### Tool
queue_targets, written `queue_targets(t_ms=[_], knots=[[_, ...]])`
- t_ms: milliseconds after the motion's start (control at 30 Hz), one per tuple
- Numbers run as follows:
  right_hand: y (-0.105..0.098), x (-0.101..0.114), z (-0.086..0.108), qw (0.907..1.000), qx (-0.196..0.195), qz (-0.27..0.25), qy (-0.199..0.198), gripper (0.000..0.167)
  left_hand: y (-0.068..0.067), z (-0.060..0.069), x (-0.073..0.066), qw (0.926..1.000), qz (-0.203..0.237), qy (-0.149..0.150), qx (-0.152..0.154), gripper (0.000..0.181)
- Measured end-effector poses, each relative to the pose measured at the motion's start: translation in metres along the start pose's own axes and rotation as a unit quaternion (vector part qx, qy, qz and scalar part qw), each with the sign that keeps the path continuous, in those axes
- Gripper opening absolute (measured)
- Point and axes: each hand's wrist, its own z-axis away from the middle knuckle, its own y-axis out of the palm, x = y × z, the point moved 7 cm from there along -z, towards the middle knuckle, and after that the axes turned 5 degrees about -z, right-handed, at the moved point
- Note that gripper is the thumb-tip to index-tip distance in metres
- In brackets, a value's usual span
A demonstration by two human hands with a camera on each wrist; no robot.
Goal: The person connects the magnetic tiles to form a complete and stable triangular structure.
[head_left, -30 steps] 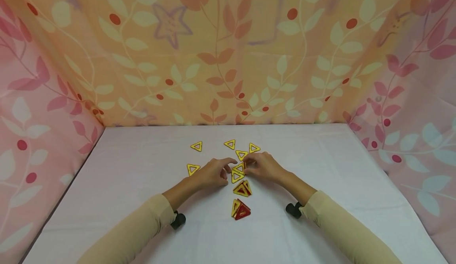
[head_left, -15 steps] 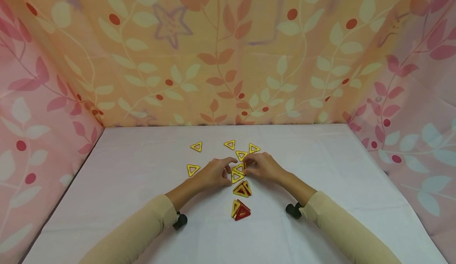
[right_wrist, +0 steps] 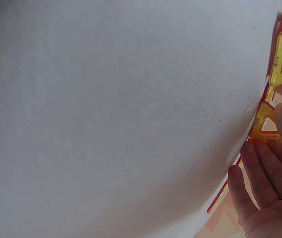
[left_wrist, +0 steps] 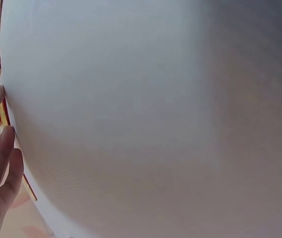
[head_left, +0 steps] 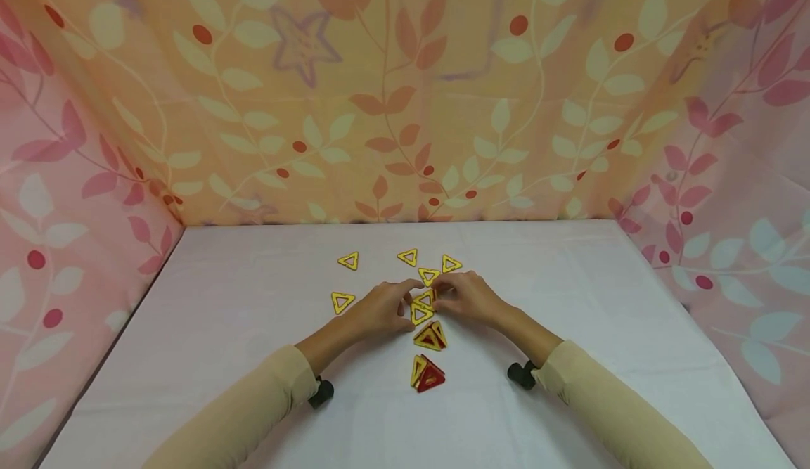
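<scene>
Several flat hollow triangles lie in a near-vertical row. Over the left edge of the middle yellow triangles reaches the left hand, its index finger and thumb spread apart and its thumb tip beside the lower one. From the other side the right hand holds a yellow triangle with a red edge. In the right wrist view the right hand's thumb and fingers lie against that yellow triangle. The left wrist view shows fingers around a thin yellow-red edge.
Loose yellow triangles lie beyond the hands, at the back left, back centre and back right. Another yellow triangle is beside the left wrist. Nearer are an overlapping pair and a red triangle overlapping a yellow one.
The left hand has shifted slightly right, its thumb now nearer the lower middle triangle. The right hand and the triangles look almost unmoved.
</scene>
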Motion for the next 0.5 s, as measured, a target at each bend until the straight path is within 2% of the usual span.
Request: queue_targets(t_ms=[233, 500], knots=[[-0.0002, 0.0002, -0.0001, 1.0, 0.0, 0.001, -0.001, 0.033, -0.0013, 0.002, -0.0003, 0.9998, -0.015, 0.008, -0.001, 0.069], [-0.0001, 0.0008, 0.0, 1.0, 0.004, -0.007, 0.002, 0.034, -0.0051, 0.0041, 0.0005, 0.9997, -0.013, 0.021, 0.006, 0.064]])
